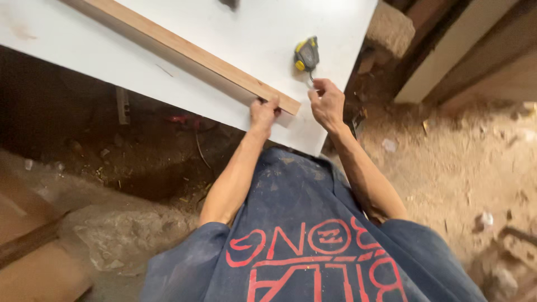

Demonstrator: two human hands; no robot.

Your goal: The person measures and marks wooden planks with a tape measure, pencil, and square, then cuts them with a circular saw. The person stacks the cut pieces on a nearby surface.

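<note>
— While you are leaning over the white panel (268,22), where is the wooden strip (184,53) lying from your grip?

— It is running diagonally, from the upper left of the frame down toward the centre, flat on the panel. Your left hand (264,113) is sitting right at its near end, fingers curled over that end and pinching it, so the whole length is stretching away from you up and to the left.

— And your other hand?

— Your right hand (327,103) is hovering just right of that same end, apart from the wood. Its fingers are closed narrow around something thin; it looks like the tip of the tape coming from the yellow and black tape measure (307,55), but I cannot tell for certain.

— Which hand is nearer the strip?

— Your left is touching it. Your right is sitting between the strip's end and the tape measure, which is resting on the panel just above your right hand, near the panel's right edge.
</note>
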